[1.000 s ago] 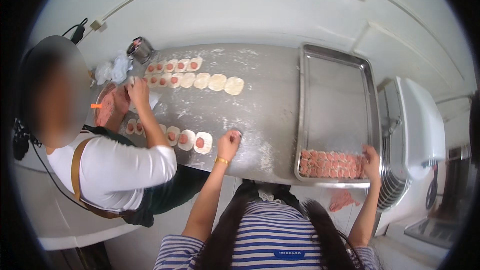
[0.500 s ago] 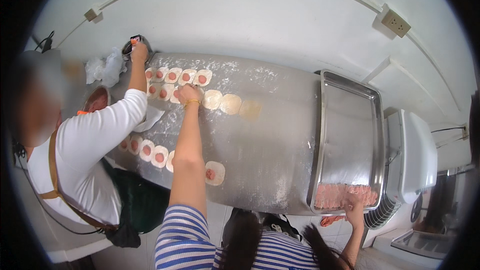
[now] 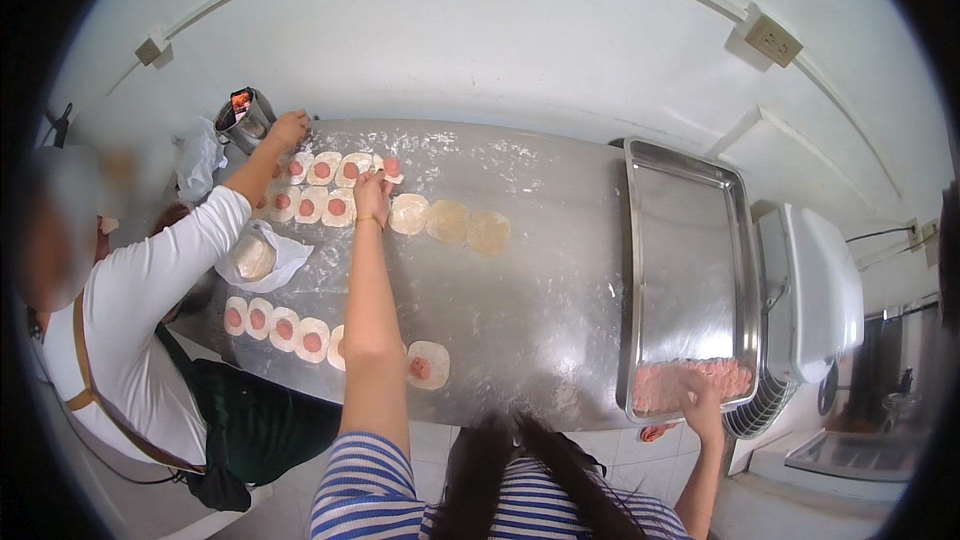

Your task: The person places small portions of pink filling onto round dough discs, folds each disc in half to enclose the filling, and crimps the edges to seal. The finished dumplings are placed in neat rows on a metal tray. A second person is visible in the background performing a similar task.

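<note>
My left hand [image 3: 372, 198] is closed in a pinch at the near edge of a dumpling wrapper [image 3: 390, 169] with a ball of pink filling. That wrapper sits at the right end of the far row and looks slightly tilted. Bare round wrappers [image 3: 448, 221] lie just right of my wrist. On the right, my right hand [image 3: 702, 406] has its fingers curled at the pink dumplings [image 3: 655, 388] packed along the near end of a metal tray [image 3: 634, 270]. Whatever its fingertips hold is hidden among the dumplings.
A co-worker's hand [image 3: 290, 127] reaches over the far left of the steel table [image 3: 530, 330], beside a metal container [image 3: 247, 120]. Near them is a white bag [image 3: 285, 258] with dough. Another row of filled wrappers [image 3: 312, 341] lies closer to me. A white appliance [image 3: 815, 290] stands beyond the tray.
My left hand has moved from the middle row to the end of the far row. My right hand stays at the tray's dumplings. The co-worker's hand has left the metal container.
</note>
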The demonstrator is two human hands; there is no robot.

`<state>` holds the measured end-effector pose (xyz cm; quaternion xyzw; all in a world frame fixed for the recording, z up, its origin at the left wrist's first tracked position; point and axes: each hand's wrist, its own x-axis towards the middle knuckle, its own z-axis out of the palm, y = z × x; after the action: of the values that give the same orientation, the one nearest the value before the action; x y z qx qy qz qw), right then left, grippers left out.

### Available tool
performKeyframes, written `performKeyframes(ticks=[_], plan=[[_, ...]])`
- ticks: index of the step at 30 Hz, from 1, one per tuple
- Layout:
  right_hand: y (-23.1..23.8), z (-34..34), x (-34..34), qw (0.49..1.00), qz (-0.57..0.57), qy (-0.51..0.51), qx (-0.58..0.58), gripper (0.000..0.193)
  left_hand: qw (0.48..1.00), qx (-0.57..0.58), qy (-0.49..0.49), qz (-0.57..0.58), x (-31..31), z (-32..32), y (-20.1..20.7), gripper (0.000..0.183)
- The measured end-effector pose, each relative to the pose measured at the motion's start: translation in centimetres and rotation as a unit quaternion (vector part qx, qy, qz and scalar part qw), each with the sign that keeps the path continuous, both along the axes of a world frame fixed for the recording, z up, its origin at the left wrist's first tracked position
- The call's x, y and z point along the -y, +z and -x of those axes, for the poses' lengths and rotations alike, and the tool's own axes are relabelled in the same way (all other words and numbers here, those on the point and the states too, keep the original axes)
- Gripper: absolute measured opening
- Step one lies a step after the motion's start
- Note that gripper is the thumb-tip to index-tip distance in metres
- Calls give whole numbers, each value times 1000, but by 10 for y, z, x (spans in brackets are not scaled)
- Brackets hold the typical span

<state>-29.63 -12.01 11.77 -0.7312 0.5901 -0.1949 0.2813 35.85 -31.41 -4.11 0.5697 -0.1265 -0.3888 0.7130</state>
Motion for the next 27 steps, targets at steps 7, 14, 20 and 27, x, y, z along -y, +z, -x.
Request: performKeyframes(ticks=[7,14,20,27], plan=[[-37,-111,52,920,-144,3,365,34,947,-105,-294,74,-98,175,97,34],[-92,-166,43,726,-410,-96,544,19,881,-117,-449,-93,-194,282,78,32],[-152,-150,3,921,-204,-83,322,14,875,24,-428,-224,-227,318,26,27],[-151,-131,-5,941,-182,-67,278,18,926,-115,-313,-178,-240,341,31,24]])
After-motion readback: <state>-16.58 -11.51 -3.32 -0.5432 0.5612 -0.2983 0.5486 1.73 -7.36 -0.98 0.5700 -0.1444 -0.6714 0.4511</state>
